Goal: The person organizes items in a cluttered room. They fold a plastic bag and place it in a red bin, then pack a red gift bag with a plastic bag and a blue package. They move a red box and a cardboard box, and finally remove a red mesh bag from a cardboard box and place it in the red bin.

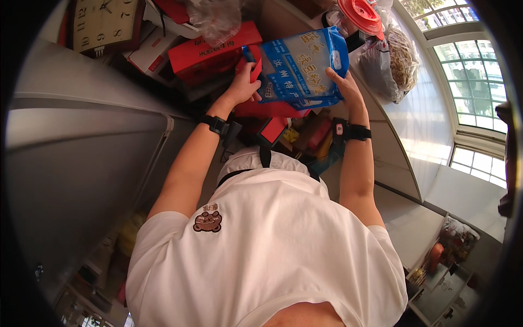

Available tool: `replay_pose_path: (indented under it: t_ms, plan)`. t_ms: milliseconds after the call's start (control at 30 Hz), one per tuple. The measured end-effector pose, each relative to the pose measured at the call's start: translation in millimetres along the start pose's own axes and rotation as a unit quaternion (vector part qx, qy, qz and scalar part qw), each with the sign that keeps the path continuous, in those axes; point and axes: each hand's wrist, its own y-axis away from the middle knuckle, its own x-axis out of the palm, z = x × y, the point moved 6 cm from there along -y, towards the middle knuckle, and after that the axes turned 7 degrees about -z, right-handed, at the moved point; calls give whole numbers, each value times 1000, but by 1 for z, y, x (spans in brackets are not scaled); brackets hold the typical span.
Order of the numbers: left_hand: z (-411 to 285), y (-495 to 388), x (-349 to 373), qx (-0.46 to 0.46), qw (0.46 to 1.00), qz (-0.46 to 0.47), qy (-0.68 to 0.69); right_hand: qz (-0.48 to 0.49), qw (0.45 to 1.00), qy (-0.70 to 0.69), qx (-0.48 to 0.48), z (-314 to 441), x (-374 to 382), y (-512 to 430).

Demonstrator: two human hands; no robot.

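A large blue-and-clear plastic food packet (300, 67), printed with writing, is held up and tilted before me. My right hand (345, 86) grips its right edge, thumb on the front face. At the packet's left edge, my left hand (245, 86) has its fingers closed around a red strip (256, 67), which looks like part of a red bag (271, 109) showing below the packet. Whether the left fingers also pinch the packet is hard to tell. Another blue printed edge shows beneath the packet's lower right corner.
A red printed carton (214, 53) lies beyond my left hand, near a wall clock (106, 24) and a white box (153, 53). Below the packet are more boxes (273, 131). A tied plastic bag (388, 65) and red plastic lid (361, 16) sit right. A grey cabinet-like appliance (81, 163) stands left.
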Motion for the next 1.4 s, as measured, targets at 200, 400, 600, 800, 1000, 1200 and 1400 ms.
replay_pose_path:
  t_ms: [200,400,600,800,1000,1200,1400]
  plan:
    - [0,-20,-31,47,900,-311,-301,-134,987,51,-77,-15,-19,-1]
    - [22,-61,-50,-40,967,-200,-155,-97,986,29,-135,-10,-20,7]
    - [29,-78,-31,-120,898,-157,-394,25,998,-46,-28,7,-3,27]
    - [30,-79,-30,-186,939,-220,-188,-5,988,108,-108,10,-5,40]
    - [-5,-66,-40,-77,891,-270,-358,-108,866,426,-238,16,-24,71]
    - [-31,-49,-7,110,861,-231,-439,-158,819,522,-175,24,-21,55]
    - [-12,-33,-18,-32,873,-202,-443,-163,780,579,-172,44,-19,12]
